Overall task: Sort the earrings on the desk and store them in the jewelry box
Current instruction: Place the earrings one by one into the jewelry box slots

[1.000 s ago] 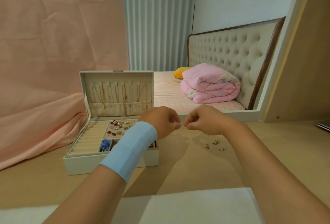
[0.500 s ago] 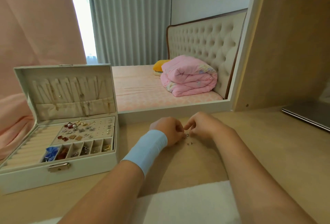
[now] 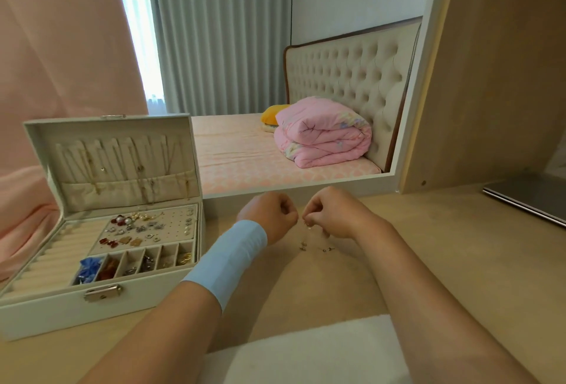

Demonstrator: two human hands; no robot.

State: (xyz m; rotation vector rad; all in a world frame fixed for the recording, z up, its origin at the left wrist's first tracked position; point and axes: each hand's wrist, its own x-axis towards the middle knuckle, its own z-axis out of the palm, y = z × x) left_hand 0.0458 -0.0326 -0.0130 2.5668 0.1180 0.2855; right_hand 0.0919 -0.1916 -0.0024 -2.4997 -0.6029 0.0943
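The white jewelry box [image 3: 46,310] stands open at the left of the desk, with several earrings pinned on its pad and more in its small front compartments. A few small earrings [image 3: 315,247] lie loose on the desk right of the box. My right hand [image 3: 333,215] hovers just above them and pinches one small dangling earring [image 3: 307,224] between fingertips. My left hand [image 3: 271,218], with a light blue wristband, is beside it with fingers curled; whether it holds anything I cannot tell.
A mirror behind the desk reflects a bed with a pink quilt [image 3: 321,132]. A closed grey laptop [image 3: 530,197] lies at the far right. A white cloth [image 3: 306,353] covers the desk's near edge. Pink fabric hangs at the left.
My view has swung right and down, so the box sits further left. Both hands dropped to the loose earrings, and my right hand lifted one slightly.
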